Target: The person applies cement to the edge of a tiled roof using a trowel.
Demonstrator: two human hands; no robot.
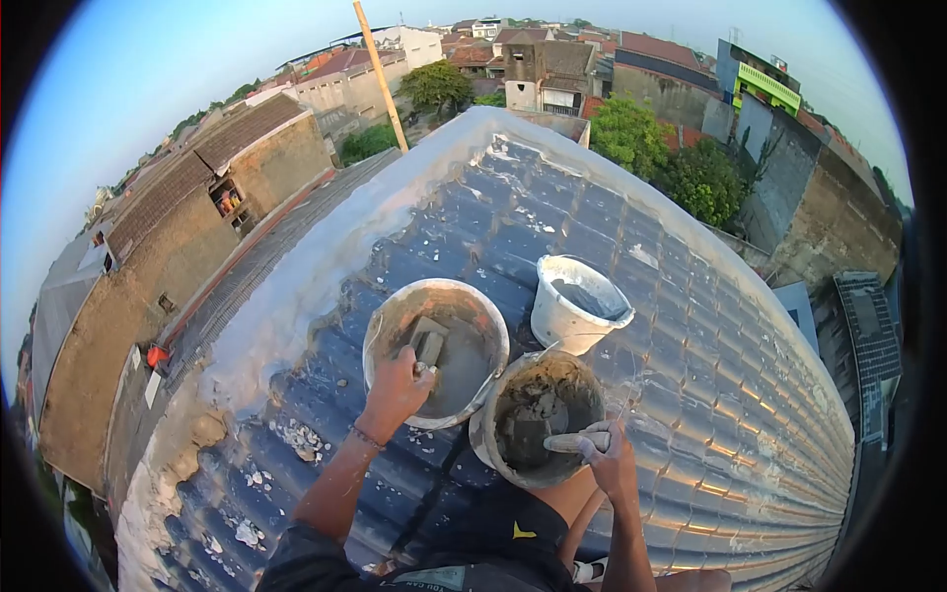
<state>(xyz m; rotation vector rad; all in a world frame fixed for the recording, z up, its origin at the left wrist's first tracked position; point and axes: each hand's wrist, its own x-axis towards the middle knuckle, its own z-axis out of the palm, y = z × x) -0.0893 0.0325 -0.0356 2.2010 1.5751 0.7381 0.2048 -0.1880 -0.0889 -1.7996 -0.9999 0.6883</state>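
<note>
My left hand (400,387) is closed on a small tool with a flat, mortar-coated blade (429,338), held inside a wide round bucket (498,321) with grey, wet-looking contents. On the right, my right hand (610,456) grips the pale handle of a trowel (567,443), whose blade reaches into a dirty bucket (483,439) of dark grey mortar (528,400). This second bucket stands near my legs, against the wide bucket. Beyond it stands a white bucket (572,333) with grey liquid-like material.
Dark roof tiles (533,212) slope away under the buckets, with loose mortar crumbs (301,439) at the left. Cemented ridges (286,286) border the roof on both sides. A wooden pole (380,74) rises past the far left edge. Houses and trees lie below.
</note>
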